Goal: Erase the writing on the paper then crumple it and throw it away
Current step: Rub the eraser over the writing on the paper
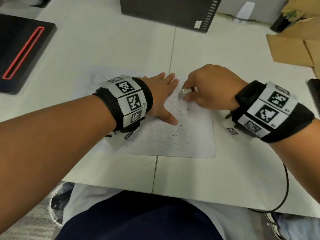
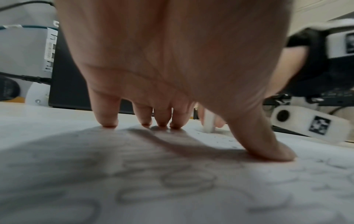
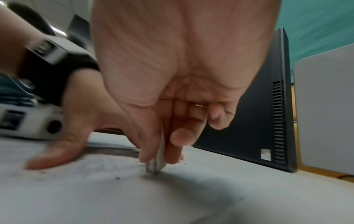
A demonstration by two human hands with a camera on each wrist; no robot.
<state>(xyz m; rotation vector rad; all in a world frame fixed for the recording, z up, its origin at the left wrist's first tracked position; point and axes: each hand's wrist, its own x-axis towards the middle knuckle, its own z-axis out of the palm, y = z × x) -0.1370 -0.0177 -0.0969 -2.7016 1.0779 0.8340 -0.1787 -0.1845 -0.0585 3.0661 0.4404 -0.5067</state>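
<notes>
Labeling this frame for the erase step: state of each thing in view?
paper: flat on table, handwriting mostly unerased, eraser crumbs near the top
eraser: pinched upright, tip on paper
right hand: grip on eraser
left hand: fingers spread, pressing paper down
computer tower: standing on table

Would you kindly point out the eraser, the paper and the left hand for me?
eraser (image 1: 185, 91): head view, its exposed white top end.
paper (image 1: 173, 142): head view, written lower part.
left hand (image 1: 161, 94): head view, back of the hand.
</notes>
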